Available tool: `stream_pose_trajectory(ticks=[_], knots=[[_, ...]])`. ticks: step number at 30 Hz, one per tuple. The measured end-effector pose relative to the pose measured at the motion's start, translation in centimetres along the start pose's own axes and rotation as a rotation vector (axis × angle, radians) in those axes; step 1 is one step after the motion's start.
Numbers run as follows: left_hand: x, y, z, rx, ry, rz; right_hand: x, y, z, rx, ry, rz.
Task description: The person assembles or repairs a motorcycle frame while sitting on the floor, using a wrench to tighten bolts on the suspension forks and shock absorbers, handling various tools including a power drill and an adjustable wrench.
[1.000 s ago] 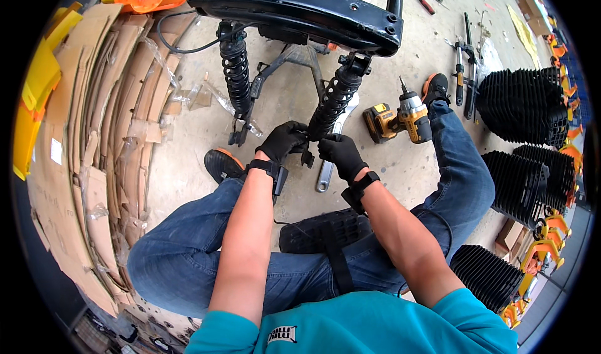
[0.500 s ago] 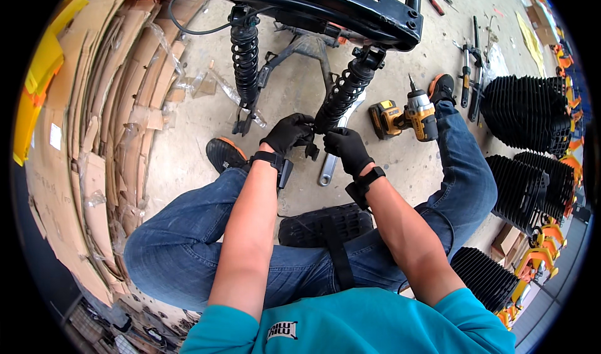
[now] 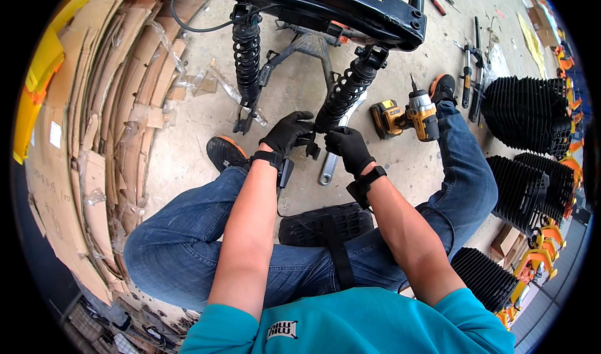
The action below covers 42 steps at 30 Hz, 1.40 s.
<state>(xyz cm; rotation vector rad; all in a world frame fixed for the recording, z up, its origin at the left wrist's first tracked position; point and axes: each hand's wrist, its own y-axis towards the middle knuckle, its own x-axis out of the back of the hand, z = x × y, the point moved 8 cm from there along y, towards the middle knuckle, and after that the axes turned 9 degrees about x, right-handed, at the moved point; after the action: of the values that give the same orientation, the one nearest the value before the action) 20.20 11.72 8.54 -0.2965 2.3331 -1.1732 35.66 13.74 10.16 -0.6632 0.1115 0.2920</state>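
Where the black coil-spring metal shock absorber (image 3: 346, 95) lies: upper centre, long axis slanting from upper right down toward both hands.
Left black-gloved hand (image 3: 289, 132): left of its lower end, fingers partly curled; I can't tell whether they grip.
Right black-gloved hand (image 3: 348, 148): just right, fingers curled in, contents hidden from me.
Nearer hand: about equal, I judge.

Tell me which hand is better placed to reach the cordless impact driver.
Probably the right hand: it is nearer the cordless impact driver; the left hand is left of the nearest shock absorber.
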Motion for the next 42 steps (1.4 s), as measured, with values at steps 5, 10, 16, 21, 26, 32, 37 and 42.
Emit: stream_pose_trajectory(ticks=[5,10,16,21,26,32,37,42], knots=[[1.6,1.3,1.6,0.169,0.191,0.007,-0.4,-0.1,0.1,0.006,0.020,0.010],[0.2,1.1,0.1,-0.078,0.269,0.074,-0.1,0.2,-0.3,0.004,-0.014,0.022],[1.5,0.9,0.9,0.129,0.080,-0.025,-0.2,0.2,-0.3,-0.005,0.011,0.018],[0.9,1.7,0.7,0.042,0.403,0.011,-0.2,0.4,-0.4,-0.003,-0.016,0.027],[0.1,1.4,0.2,-0.066,0.142,0.119,0.1,0.2,-0.3,-0.016,-0.018,0.011],[1.0,1.2,1.1,0.126,0.229,-0.005,-0.1,0.2,-0.3,-0.009,0.000,0.020],[0.7,2.1,0.3,-0.059,0.350,0.046,-0.1,0.1,-0.2,-0.013,-0.010,0.011],[0.0,1.4,-0.1,-0.075,0.092,0.034,0.4,0.4,-0.7,-0.030,-0.008,0.003]])
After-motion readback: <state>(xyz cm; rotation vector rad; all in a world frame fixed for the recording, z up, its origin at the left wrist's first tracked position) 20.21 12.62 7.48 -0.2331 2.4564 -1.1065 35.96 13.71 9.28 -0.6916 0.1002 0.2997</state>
